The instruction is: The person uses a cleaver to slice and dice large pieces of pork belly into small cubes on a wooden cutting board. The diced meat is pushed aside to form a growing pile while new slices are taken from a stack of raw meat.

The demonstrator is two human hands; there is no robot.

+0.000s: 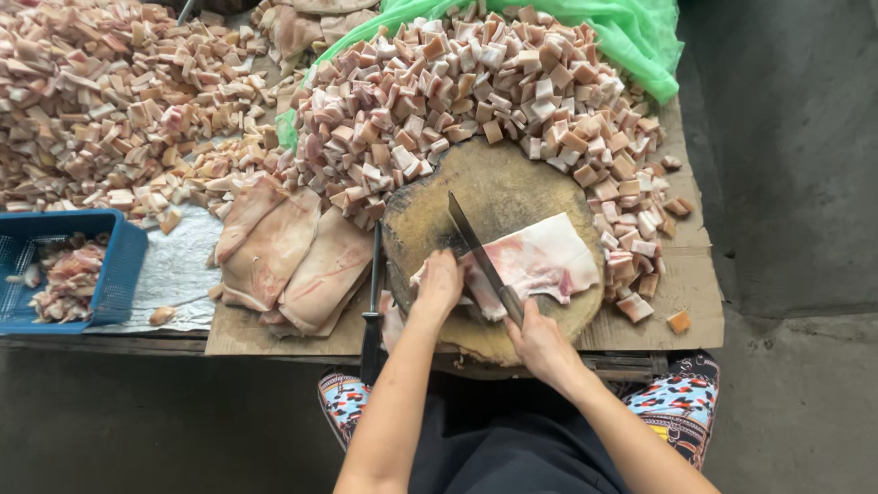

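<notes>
Head camera shows your right hand closed around the handle of a cleaver, its blade laid across a slab of raw pork on the round wooden chopping block. Your left hand presses flat on the slab's near edge, gripping nothing. Diced pork heaps behind the block; uncut slabs lie left, beside a blue basket.

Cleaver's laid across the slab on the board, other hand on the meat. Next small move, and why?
Probably press the long steel cleaver down through the pale pink slab of pork skin. The right hand grips its handle, the blade lies across the slab on the round wooden chopping board, and the left hand pins the meat beside the blade, fingers seemingly off the cut line.
</notes>
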